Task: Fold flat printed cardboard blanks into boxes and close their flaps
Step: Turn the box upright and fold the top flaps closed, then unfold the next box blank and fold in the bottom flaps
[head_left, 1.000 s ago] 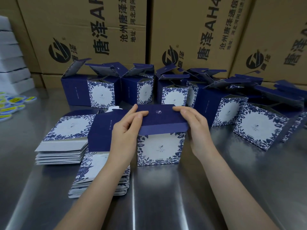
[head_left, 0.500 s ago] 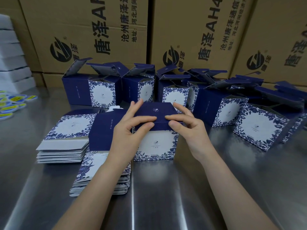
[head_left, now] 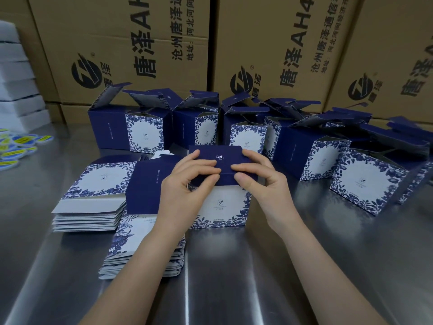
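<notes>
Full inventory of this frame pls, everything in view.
held box: 1, navy and floral white, table centre, lid folded over
open boxes: at least six, same print, rear row, flaps up
blank stacks: 2, same print, left of held box
cartons: several, brown, behind
foam blocks: stack, white, far left
stickers: several, yellow-blue, left edge
table: 1, steel, under everything
left hand: pinches held box's lid
right hand: pinches it too

Two bare forearms come in from about 7 and 5 o'clock, uncovered right to the frame's edge. The left hand (head_left: 187, 186) and right hand (head_left: 266, 184) are bare too, with slim fingers.
</notes>
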`<state>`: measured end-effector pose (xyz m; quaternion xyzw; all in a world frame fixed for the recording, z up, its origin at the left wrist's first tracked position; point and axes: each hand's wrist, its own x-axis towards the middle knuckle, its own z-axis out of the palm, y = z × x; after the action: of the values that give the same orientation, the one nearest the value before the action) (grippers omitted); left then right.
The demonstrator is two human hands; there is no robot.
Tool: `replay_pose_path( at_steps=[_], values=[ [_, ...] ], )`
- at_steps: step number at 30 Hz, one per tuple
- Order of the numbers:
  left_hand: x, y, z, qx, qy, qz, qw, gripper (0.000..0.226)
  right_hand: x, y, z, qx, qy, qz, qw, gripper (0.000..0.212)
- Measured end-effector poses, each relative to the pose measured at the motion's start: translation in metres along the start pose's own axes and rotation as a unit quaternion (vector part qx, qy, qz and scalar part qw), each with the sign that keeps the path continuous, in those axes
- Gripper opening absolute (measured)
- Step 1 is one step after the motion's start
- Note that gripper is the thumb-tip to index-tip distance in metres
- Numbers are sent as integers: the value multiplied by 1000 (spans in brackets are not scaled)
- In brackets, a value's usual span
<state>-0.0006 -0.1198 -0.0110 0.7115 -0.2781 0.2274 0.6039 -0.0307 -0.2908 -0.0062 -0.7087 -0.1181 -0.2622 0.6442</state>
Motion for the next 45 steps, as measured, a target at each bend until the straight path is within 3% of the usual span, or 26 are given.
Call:
replay_pose_path(
  at_steps=[10, 17, 23, 27, 30, 35, 38, 42, 45],
  values=[
    [3, 2, 5, -14, 33, -19, 999, 16, 2, 2, 8, -38, 42, -24, 998, 29],
    [8, -3, -15, -160, -13, -102, 982, 29, 2, 0, -1, -13, -2, 5, 1000, 28],
    [11, -9, -13, -159, 16, -100, 982, 33, 8, 7, 6, -111, 61, -50, 991, 30],
    [11, -13, -15, -155, 35, -107, 981, 31, 18, 11, 8, -162, 61, -51, 984, 30],
    [12, -20, -20, -100, 78, -137, 982, 33, 35, 13, 8, -227, 49, -48, 972, 19],
    [9, -26, -29, 114, 78, -175, 975, 32, 77, 17, 14, -388, 2, -76, 919, 16],
    [6, -26, -32, 237, 29, -172, 956, 21, 103, 22, 21, -516, -22, -101, 850, 20],
    [4, -24, -29, 398, -102, -211, 887, 65, 134, 30, 27, -635, -33, -132, 761, 21],
    [-1, -30, -27, 462, -162, -229, 841, 82, 156, 34, 30, -671, -59, -152, 723, 18]
  ],
)
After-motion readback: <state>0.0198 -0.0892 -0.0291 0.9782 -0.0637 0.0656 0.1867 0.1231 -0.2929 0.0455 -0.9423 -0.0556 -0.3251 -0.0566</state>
